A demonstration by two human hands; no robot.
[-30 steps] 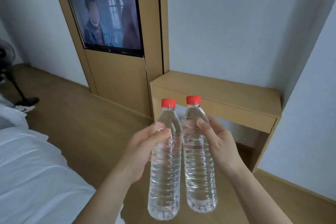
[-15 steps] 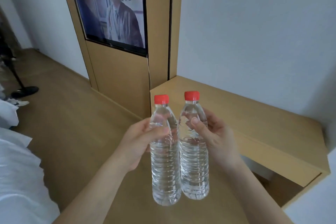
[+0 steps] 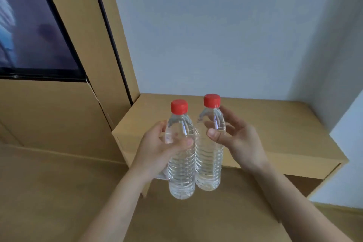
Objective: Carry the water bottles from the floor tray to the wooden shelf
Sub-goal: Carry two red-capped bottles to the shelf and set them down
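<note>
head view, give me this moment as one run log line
phase: carry | left hand: holds left bottle | right hand: holds right bottle | bottles: upright, capped, side by side | wooden shelf: bare, ahead

Two bare forearms rising from the bottom edge of the frame, converging toward the centre. Left hand point(image 3: 157, 149) just left of centre, fingers curled and closed around something upright, thumb point(image 3: 183, 143) laid across the front pointing right, wrist bent slightly. Right hand point(image 3: 238, 139) right of centre, palm turned left, thumb point(image 3: 217, 136) pointing left and pressed in a grip, fingers point(image 3: 228, 113) spread and curving up behind, looser than the left.
</note>
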